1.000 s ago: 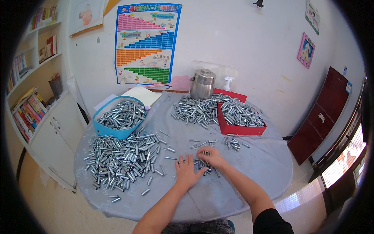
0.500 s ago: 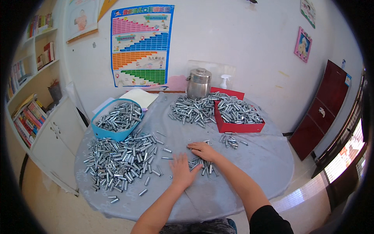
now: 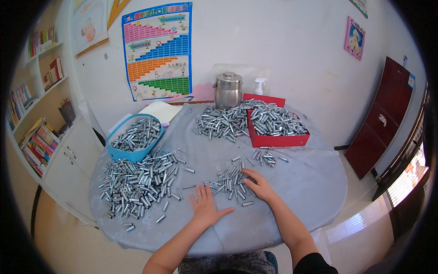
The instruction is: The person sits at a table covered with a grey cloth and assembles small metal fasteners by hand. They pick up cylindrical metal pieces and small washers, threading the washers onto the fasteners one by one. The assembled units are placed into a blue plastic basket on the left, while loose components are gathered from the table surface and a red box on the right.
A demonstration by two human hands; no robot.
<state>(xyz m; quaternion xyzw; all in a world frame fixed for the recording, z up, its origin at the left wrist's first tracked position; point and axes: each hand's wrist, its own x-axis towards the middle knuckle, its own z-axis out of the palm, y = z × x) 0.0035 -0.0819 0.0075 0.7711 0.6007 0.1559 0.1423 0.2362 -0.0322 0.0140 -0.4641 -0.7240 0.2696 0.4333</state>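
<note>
A small pile of silvery metal tubes, bolts and nuts (image 3: 231,179) lies on the table between my hands. My left hand (image 3: 207,209) rests flat at the pile's left side, fingers spread and thumb pointing toward the right. At the pile's right edge is my right hand (image 3: 259,185), its fingers stretched out and touching or nearly touching the parts. Neither hand grips anything. To the left spreads a large heap of similar metal tubes (image 3: 141,185). Beyond my right hand sits a smaller cluster of parts (image 3: 265,158).
A blue basket (image 3: 132,155) full of metal parts stands at the far left. At the back right, a red box (image 3: 280,141) is heaped with tubes beside another loose pile (image 3: 220,122). Behind them are a steel canister (image 3: 228,91) and a white spray bottle (image 3: 259,86).
My right hand has moved right, uncovering more of the small pile, which lies more spread out. My left hand has shifted slightly left. The whole view has tilted a little.
</note>
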